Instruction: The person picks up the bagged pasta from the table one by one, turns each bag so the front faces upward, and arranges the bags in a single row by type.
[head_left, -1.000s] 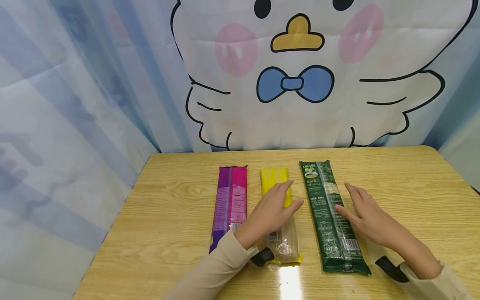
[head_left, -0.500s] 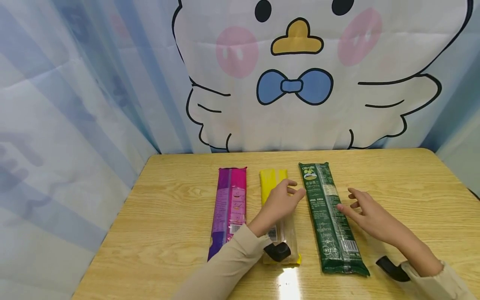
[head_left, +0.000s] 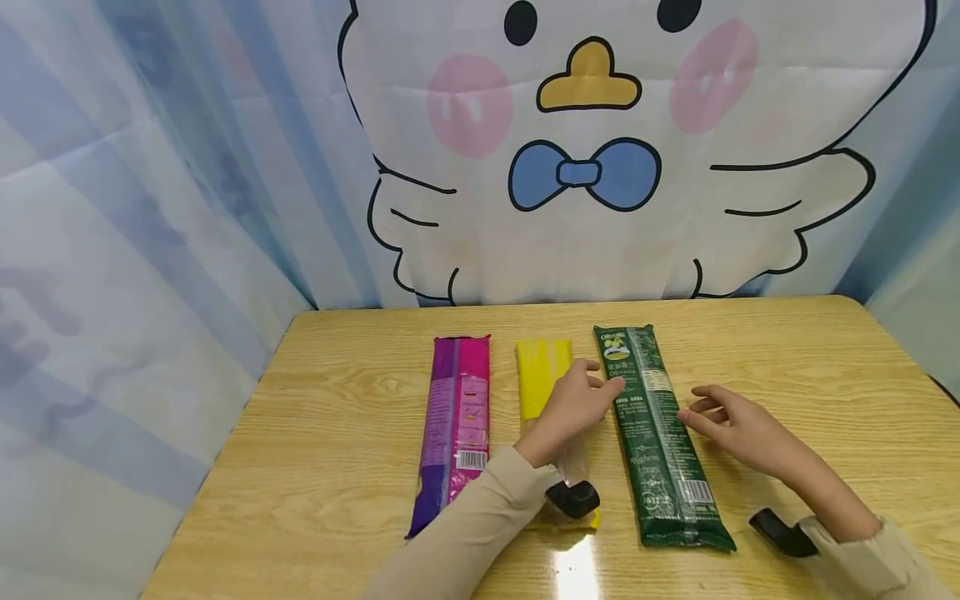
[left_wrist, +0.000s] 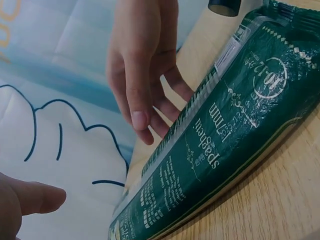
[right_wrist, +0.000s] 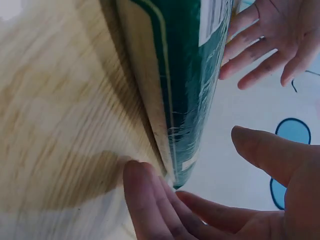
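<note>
A green spaghetti packet (head_left: 660, 467) lies lengthwise on the table, printed side up. My left hand (head_left: 573, 408) hovers over the yellow-ended packet (head_left: 543, 367), its thumb overlapping the green packet's left edge. On the other side, my right hand (head_left: 746, 433) has its thumb at the right edge and its fingers loosely bent near the tabletop. The right wrist view shows that thumb apart from the packet (right_wrist: 185, 75), fingertips (right_wrist: 137, 175) low beside it. In the left wrist view, the left thumb (left_wrist: 42, 197) is clear of the packet (left_wrist: 220, 130). Neither hand grips anything.
A purple and pink packet (head_left: 457, 425) lies left of the yellow-ended one, partly behind the left sleeve (head_left: 480, 517). The wooden table (head_left: 322, 433) ends at a curtain (head_left: 585, 250) with a cartoon print. Black wrist devices sit on both cuffs.
My left hand has moved right, toward the green packet, and its fingers have bent. My right hand's fingers have curled in and lowered slightly. The packets stay in place.
</note>
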